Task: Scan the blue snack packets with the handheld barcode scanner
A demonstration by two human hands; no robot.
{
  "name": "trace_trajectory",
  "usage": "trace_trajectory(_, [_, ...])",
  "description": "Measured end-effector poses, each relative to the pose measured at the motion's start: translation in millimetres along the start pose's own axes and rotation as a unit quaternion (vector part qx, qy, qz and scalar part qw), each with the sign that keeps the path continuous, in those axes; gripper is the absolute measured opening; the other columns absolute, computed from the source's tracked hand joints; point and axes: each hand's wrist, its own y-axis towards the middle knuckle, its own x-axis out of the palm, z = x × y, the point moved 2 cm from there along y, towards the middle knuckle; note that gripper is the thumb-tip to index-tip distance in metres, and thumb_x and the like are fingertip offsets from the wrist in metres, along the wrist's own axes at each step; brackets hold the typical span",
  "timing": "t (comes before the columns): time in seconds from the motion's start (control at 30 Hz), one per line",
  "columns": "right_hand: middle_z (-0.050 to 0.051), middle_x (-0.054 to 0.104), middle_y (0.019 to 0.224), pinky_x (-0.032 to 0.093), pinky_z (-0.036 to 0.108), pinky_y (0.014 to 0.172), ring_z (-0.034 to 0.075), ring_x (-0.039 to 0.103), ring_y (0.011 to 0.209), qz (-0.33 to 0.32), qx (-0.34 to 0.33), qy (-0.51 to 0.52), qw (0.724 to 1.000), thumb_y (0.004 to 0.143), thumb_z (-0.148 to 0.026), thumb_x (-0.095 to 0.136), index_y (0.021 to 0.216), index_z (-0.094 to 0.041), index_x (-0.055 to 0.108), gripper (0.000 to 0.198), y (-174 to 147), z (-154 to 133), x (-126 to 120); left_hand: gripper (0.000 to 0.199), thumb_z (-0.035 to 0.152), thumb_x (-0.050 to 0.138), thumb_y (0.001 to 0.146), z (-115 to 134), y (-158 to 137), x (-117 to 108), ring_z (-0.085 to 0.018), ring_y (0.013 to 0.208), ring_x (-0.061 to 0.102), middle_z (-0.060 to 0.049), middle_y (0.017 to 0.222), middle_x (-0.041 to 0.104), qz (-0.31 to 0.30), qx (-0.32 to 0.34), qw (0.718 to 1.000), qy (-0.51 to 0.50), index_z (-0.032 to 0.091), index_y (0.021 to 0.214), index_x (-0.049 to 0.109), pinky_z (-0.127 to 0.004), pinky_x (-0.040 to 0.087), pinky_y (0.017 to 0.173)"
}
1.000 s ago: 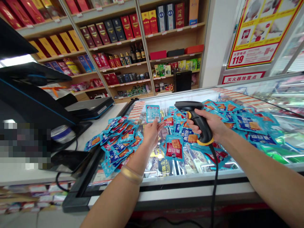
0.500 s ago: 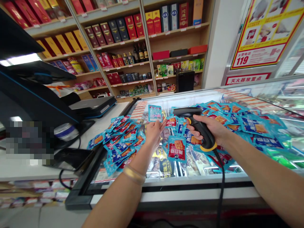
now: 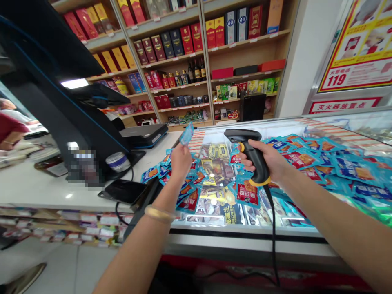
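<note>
Shelves (image 3: 251, 53) of boxes and bottles stand behind the glass-topped counter (image 3: 226, 244); a larger right heap (image 3: 318, 159) and smaller left heap (image 3: 190, 201) of blue snack packets lie on it; the right grip (image 3: 272, 162) wraps the handle of a black scanner (image 3: 259, 165); the left grip (image 3: 181, 162) pinches one blue packet (image 3: 187, 134), held up near the left heap, apart from the scanner.

One scanner (image 3: 257, 160), one bracelet (image 3: 159, 214), one scale (image 3: 144, 134) and two silver boxes (image 3: 243, 25) are in view; the packets (image 3: 248, 194) are too many and overlapped to count.
</note>
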Motion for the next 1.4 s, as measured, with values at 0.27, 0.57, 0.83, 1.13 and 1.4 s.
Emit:
trace_trajectory(0.27, [0.001, 0.053, 0.063, 0.041, 0.015, 0.037, 0.008, 0.046, 0.046, -0.056, 0.066, 0.033, 0.996, 0.094, -0.033, 0.048, 0.084, -0.015, 0.058, 0.023, 34, 53, 56, 0.057, 0.025, 0.035, 0.090, -57, 1, -66, -0.031, 0.140, 0.043, -0.011, 0.153, 0.044, -0.140, -0.050, 0.937, 0.316, 0.017, 0.145, 0.047, -0.053, 0.031, 0.116])
trace_trajectory(0.57, [0.000, 0.050, 0.064, 0.040, 0.016, 0.037, 0.008, 0.043, 0.044, -0.037, 0.059, 0.042, 0.997, 0.095, -0.033, 0.044, 0.087, -0.016, 0.057, 0.022, 25, 42, 39, 0.060, 0.031, 0.033, 0.093, -56, -3, -61, -0.034, 0.150, 0.019, -0.010, 0.162, 0.028, -0.101, -0.063, 0.944, 0.308, 0.022, 0.153, 0.034, -0.057, 0.016, 0.120])
trace_trajectory(0.83, [0.001, 0.048, 0.066, 0.040, 0.016, 0.035, 0.009, 0.042, 0.047, 0.034, -0.017, 0.009, 0.999, 0.093, -0.032, 0.046, 0.086, -0.017, 0.058, 0.021, -8, -14, -22, 0.055, 0.034, 0.059, 0.083, 5, -36, -7, -0.029, 0.130, 0.049, -0.017, 0.135, 0.056, -0.106, 0.165, 0.972, 0.128, 0.018, 0.135, 0.053, -0.045, 0.036, 0.113])
trace_trajectory(1.13, [0.001, 0.048, 0.066, 0.040, 0.017, 0.035, 0.009, 0.040, 0.046, 0.067, -0.058, 0.019, 0.996, 0.091, -0.033, 0.049, 0.087, -0.017, 0.057, 0.019, -30, -33, -67, 0.108, 0.057, 0.086, 0.044, 58, -119, 79, -0.049, 0.132, 0.041, -0.027, 0.137, 0.045, -0.436, 0.143, 0.855, 0.242, 0.013, 0.135, 0.047, -0.058, 0.039, 0.105])
trace_trajectory(1.4, [0.001, 0.051, 0.067, 0.040, 0.016, 0.037, 0.009, 0.043, 0.047, 0.048, -0.045, 0.012, 0.998, 0.088, -0.034, 0.054, 0.086, -0.016, 0.059, 0.019, -30, -23, -63, 0.090, 0.035, 0.082, 0.056, 52, -100, 76, -0.043, 0.131, 0.042, -0.021, 0.136, 0.038, -0.398, 0.125, 0.881, 0.223, 0.017, 0.136, 0.046, -0.054, 0.040, 0.106])
